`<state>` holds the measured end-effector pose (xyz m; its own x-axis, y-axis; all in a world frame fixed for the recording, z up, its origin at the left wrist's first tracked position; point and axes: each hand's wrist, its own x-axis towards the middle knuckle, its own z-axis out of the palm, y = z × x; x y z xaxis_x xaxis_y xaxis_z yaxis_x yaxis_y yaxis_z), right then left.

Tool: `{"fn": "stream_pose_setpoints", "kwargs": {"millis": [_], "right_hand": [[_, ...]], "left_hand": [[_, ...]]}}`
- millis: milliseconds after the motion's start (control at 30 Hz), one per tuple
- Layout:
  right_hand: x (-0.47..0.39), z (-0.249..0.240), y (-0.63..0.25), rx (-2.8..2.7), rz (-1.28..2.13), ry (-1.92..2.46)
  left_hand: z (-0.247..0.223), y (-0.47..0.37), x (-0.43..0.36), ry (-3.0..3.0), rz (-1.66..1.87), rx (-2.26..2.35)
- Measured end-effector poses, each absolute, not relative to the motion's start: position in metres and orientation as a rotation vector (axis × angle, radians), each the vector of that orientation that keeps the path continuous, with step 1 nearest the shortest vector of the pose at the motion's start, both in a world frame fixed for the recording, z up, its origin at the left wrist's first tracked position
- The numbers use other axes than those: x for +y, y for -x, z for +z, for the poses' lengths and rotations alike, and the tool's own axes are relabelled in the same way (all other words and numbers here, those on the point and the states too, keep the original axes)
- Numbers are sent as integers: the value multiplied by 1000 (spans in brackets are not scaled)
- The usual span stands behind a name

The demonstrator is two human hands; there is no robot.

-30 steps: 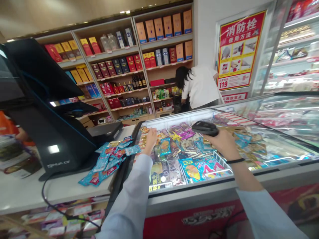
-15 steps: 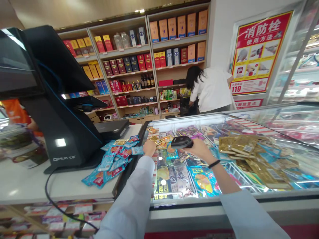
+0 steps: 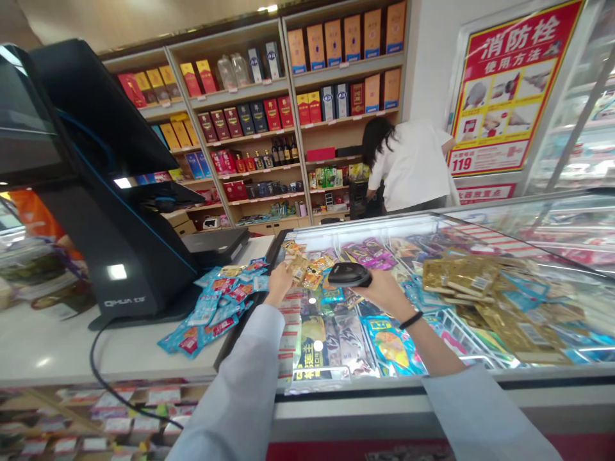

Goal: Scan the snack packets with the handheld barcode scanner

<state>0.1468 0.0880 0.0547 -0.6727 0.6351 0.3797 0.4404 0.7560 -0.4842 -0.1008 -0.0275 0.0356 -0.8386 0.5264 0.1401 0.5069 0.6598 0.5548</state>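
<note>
Freezer [image 3: 365, 392]: held packs [image 3: 391, 346]. Scanner [image 3: 350, 274]: hung above it, clasped in my right hand [image 3: 383, 292]. Gold sachets [image 3: 298, 266]: lay near its far-left corner, by my left hand [image 3: 280, 282]; finger grip indiscernible. Blue sachets [image 3: 205, 308]: lined the worktop [image 3: 52, 349]'s right edge.

Barcode scanner [image 3: 350, 274], handheld: blk housing, smooth rounded head to 9 o'clock, grip end to approx. 3 o'clock in R hand [image 3: 384, 291]; held over glass top [image 3: 291, 346]. Trigger hidden.

Gold/orange packets [image 3: 313, 278]: small, flat, glossy, loose and overlapping at mixed angles; on glass top, 9 to 10 o'clock of scanner, just beside L hand [image 3: 280, 280]. Contact w/ L fingers: unclear.

Blue/red packets [image 3: 207, 308]: small, flat, glossy, overlapping in loose pile on white counter [image 3: 57, 358], approx. 9 o'clock of scanner. Print: illegible.
</note>
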Motion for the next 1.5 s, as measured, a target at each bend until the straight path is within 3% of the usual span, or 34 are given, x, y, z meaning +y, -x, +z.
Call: {"fn": "stream_pose_setpoints", "kwargs": {"millis": [267,733,1500], "right_hand": [[80,51,-147,-2410,562,709],[75,51,-150,-2331,540,765],[87,44,-153,-2218,654,692]], "left_hand": [[30,79,-62,-1106,1360,2688],[35,76,-68,-1030,1162,2934],[36,71,-69,-1101,1297,2970]]}}
